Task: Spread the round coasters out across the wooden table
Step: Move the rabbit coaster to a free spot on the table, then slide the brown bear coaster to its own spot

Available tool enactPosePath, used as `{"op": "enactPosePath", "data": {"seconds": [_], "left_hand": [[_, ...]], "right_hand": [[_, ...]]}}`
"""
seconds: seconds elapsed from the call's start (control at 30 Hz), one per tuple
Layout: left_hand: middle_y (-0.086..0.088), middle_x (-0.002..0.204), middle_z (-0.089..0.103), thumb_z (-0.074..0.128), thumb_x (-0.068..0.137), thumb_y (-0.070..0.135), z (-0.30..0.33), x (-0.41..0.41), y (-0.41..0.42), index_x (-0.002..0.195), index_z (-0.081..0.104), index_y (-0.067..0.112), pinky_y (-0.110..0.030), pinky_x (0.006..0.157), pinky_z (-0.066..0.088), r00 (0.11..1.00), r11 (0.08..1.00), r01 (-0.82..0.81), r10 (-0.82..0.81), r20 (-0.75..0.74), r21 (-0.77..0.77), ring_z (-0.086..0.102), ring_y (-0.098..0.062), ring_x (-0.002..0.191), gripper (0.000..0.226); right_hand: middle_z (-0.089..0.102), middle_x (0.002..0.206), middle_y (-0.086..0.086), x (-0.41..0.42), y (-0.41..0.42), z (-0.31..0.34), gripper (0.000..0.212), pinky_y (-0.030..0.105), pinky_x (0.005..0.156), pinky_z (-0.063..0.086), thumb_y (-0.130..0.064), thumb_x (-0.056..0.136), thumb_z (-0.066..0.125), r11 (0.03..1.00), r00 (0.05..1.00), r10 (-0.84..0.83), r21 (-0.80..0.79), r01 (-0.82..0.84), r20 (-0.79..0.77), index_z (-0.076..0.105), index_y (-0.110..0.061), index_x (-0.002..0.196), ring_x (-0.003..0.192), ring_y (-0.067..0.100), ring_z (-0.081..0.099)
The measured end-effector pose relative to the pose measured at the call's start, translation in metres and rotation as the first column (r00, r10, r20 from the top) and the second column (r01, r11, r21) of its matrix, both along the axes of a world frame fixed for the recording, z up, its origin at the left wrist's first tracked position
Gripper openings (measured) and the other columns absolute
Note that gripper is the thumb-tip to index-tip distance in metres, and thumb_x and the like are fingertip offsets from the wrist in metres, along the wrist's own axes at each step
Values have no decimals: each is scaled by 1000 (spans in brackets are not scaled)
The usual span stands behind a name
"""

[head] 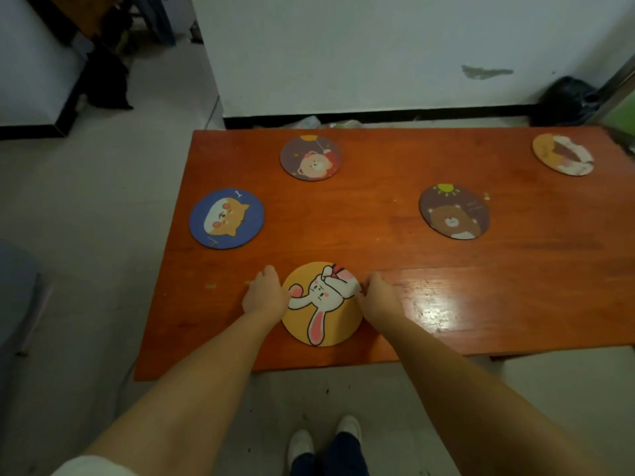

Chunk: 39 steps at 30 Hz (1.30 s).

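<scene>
A yellow rabbit coaster (pixel 324 321) lies flat near the front edge of the wooden table (pixel 481 255). My left hand (pixel 265 293) rests against its left rim and my right hand (pixel 377 296) pinches its right rim. A blue dog coaster (pixel 226 218) lies at the left edge, slightly overhanging. A dark bear-with-balloon coaster (pixel 311 158) sits at the back. A brown bear coaster (pixel 454 211) lies right of centre. An orange coaster (pixel 563 154) is at the far right corner.
The table stands against a white wall (pixel 378 49) with a black skirting. A black bag (pixel 567 101) sits on the floor at the back right. Grey floor runs along the left, and my shoes (pixel 324 441) show below the front edge.
</scene>
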State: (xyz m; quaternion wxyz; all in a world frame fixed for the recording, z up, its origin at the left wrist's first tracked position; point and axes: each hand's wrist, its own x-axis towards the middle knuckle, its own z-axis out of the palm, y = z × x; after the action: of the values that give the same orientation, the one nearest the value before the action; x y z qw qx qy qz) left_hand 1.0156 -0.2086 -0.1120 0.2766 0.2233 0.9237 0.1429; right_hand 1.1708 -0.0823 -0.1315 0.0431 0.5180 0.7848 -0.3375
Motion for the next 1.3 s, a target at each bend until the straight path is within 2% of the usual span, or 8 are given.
{"op": "enactPosePath", "data": {"seconds": [0.17, 0.4, 0.53, 0.63, 0.73, 1.0, 1.17, 1.3], "left_hand": [[-17, 130, 52, 63, 90, 21, 21, -3, 18, 129, 45, 5, -48, 95, 49, 999, 1000, -14, 14, 51, -1, 52, -36, 118, 46], [-17, 114, 58, 54, 93, 16, 58, 13, 86, 110, 52, 5, -39, 74, 47, 997, 980, 70, -72, 7, 188, 57, -31, 94, 21], [-16, 111, 59, 52, 92, 10, 66, 37, 139, 97, 49, 12, -36, 68, 44, 993, 968, 107, -114, 17, 225, 54, -29, 84, 6], [-16, 112, 59, 52, 91, 9, 64, 61, 181, 95, 49, 13, -34, 67, 42, 994, 965, 98, -106, 20, 245, 56, -32, 86, 7], [-14, 110, 61, 52, 90, 8, 56, 86, 220, 93, 49, 16, -35, 70, 46, 997, 973, 53, -64, 41, 227, 61, -32, 92, 8], [-17, 105, 63, 50, 92, 7, 28, 138, 304, 98, 54, 9, -36, 68, 43, 997, 987, -54, 44, 66, 153, 55, -31, 83, 7], [-19, 121, 60, 52, 96, 17, 9, 140, 329, 118, 55, 4, -38, 75, 48, 989, 989, -131, 125, 80, 70, 60, -36, 103, 26], [-21, 137, 47, 57, 94, 32, 2, 131, 346, 132, 47, 3, -47, 94, 48, 981, 982, -187, 185, 65, 21, 52, -38, 121, 49]], "right_hand": [[58, 117, 19, 15, 27, 25, 25, 36, 70, 44, -19, 95, 52, 996, 996, -80, 26, 79, 33, 50, -4, 114, 100, 37, 60], [61, 113, 22, 64, 99, 67, 23, 36, 68, 39, -12, 96, 53, 972, 980, -199, 119, 200, -25, 53, 1, 114, 82, 30, 50], [62, 115, 25, 96, 145, 75, 24, 35, 72, 40, -12, 95, 52, 958, 968, -243, 144, 250, -66, 55, 3, 113, 103, 39, 58], [62, 116, 26, 116, 188, 72, 23, 37, 74, 42, -12, 95, 49, 964, 974, -213, 145, 221, -74, 55, 4, 112, 105, 41, 59], [64, 113, 26, 133, 232, 68, 14, 35, 71, 39, -13, 96, 49, 976, 985, -160, 139, 167, -57, 57, -3, 92, 91, 37, 57], [59, 127, 22, 159, 344, 57, 31, 40, 91, 47, -12, 95, 51, 997, 997, -37, 74, 33, 64, 56, 1, 122, 115, 38, 55], [55, 134, 22, 147, 369, 37, 38, 40, 99, 45, -19, 96, 51, 1000, 996, 27, -1, -27, 84, 53, -2, 130, 121, 36, 54], [53, 134, 24, 122, 369, 21, 40, 41, 102, 42, -19, 95, 54, 998, 997, 56, -14, -55, 50, 52, 1, 129, 124, 37, 49]]}}
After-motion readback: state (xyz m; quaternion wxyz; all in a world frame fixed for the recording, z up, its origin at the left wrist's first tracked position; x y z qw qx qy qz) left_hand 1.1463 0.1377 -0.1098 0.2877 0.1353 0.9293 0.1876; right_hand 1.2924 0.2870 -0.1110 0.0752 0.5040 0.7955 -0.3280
